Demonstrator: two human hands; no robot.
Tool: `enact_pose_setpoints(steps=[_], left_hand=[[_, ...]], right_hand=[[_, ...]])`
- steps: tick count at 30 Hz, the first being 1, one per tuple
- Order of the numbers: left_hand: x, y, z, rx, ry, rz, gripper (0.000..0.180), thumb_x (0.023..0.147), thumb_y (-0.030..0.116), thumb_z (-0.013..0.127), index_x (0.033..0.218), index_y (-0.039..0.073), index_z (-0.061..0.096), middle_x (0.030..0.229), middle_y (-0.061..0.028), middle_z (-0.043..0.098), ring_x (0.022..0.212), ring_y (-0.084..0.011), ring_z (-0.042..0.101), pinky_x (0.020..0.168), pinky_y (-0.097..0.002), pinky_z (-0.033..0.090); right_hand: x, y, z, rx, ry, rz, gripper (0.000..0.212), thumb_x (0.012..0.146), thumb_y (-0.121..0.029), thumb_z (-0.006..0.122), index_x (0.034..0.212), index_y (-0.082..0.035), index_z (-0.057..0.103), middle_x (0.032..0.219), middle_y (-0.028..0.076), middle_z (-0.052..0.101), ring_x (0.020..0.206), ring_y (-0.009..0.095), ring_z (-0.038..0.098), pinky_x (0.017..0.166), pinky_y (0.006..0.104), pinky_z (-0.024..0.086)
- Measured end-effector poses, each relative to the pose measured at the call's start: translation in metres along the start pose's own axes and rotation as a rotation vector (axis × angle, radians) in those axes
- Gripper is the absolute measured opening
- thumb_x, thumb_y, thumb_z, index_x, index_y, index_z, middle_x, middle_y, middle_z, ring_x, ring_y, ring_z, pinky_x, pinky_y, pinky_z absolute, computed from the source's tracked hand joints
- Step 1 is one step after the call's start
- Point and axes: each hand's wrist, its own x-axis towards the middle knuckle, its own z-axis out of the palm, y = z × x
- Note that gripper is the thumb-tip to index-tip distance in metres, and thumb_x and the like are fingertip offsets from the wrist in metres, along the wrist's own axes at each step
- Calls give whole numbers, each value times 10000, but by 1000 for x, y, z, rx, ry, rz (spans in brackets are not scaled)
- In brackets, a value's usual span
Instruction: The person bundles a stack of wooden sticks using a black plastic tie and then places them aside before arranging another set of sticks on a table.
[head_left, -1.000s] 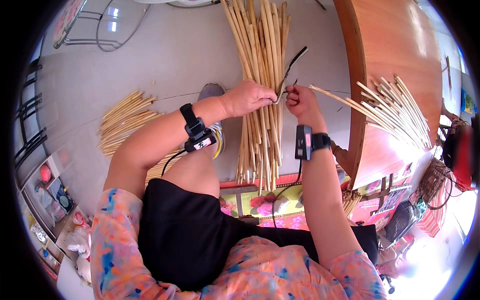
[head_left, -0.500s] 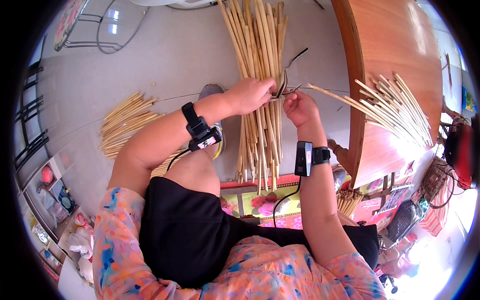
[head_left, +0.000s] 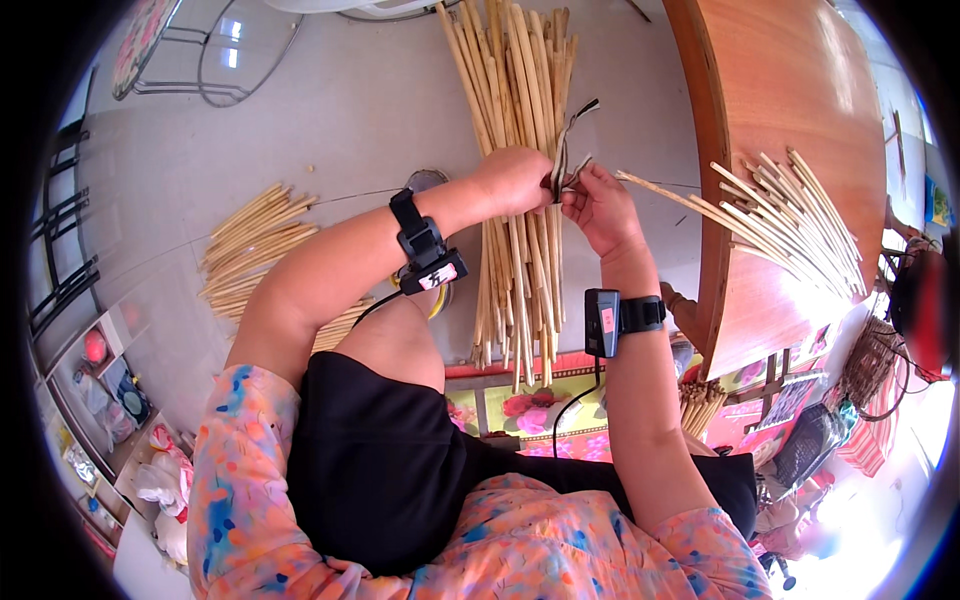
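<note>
Your left hand (head_left: 515,180) and right hand (head_left: 604,208) pinch one thin black-and-pale strip (head_left: 559,170) at one tan wooden stick bundle (head_left: 517,95), between one left stick bunch (head_left: 258,245) and another bunch (head_left: 790,222) on the right brown tabletop (head_left: 790,70).

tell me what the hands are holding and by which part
The left hand and right hand appear to pinch the thin strip short of its loose ends.

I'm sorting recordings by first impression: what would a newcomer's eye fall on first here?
First, the long bundle of pale sticks at upper centre, with the left hand across it and the right hand fingering a thin dark-and-pale tie at its right edge. Next, the glossy brown wooden surface at right, bearing a fanned group of sticks. Then more sticks on the floor at left.
</note>
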Motion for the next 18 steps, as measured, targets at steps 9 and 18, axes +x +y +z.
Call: enact_pose_setpoints(steps=[9, 18], left_hand=[[-9, -6, 8, -236, 95, 1, 149, 791, 146, 621, 773, 1, 594, 670, -102, 667, 622, -177, 669, 555, -284, 480], [-6, -22, 18, -507, 56, 47, 119, 847, 103, 610, 829, -9, 576, 714, -79, 663, 663, -129, 656, 596, -251, 484]], right_hand=[[-17, 6, -5, -312, 285, 50, 141, 895, -229, 575, 958, -104, 573, 912, 4, 610, 682, 94, 528, 611, 243, 423], [-5, 37, -4, 198, 223, 59, 133, 905, -231, 560, 902, -98, 550, 774, 0, 562, 624, 97, 495, 544, 242, 393]])
